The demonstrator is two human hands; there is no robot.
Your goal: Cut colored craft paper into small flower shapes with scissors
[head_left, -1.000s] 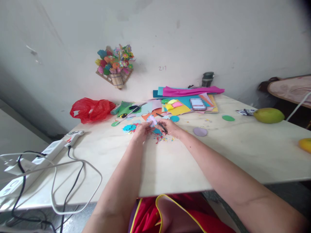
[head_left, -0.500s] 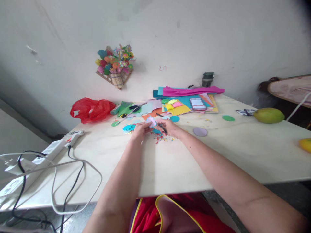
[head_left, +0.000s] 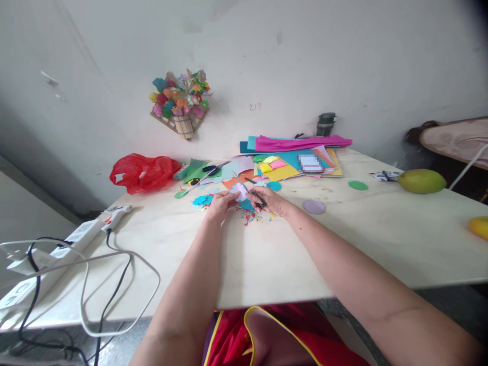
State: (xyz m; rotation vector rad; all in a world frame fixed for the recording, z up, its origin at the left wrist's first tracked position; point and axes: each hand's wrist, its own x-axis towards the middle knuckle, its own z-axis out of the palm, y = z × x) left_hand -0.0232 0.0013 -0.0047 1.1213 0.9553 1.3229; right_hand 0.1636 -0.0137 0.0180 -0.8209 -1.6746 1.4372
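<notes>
Between the fingers of my left hand (head_left: 221,204) is a small pale lilac paper piece (head_left: 239,190). My right hand (head_left: 270,201) grips black-handled scissors (head_left: 259,199), whose blades point up and left across the paper and look parted. Beneath my hands lie a blue paper circle (head_left: 246,204) and tiny coloured paper scraps (head_left: 254,218). Blue scalloped paper cutouts (head_left: 202,202) sit just left of my left hand. Another blue circle (head_left: 274,186) rests behind my right hand, and a lilac circle (head_left: 314,206) lies to its right.
Coloured sheets (head_left: 287,172), a second pair of scissors (head_left: 212,169) and a red plastic bag (head_left: 143,173) line the table's back. A power strip (head_left: 49,264) with loose cables is at left. A green-yellow fruit (head_left: 422,181) and a green circle (head_left: 358,185) lie right.
The scissors have turned and their blades now show opened over the lilac paper. My right hand has shifted slightly right; my left hand stays nearly in place.
</notes>
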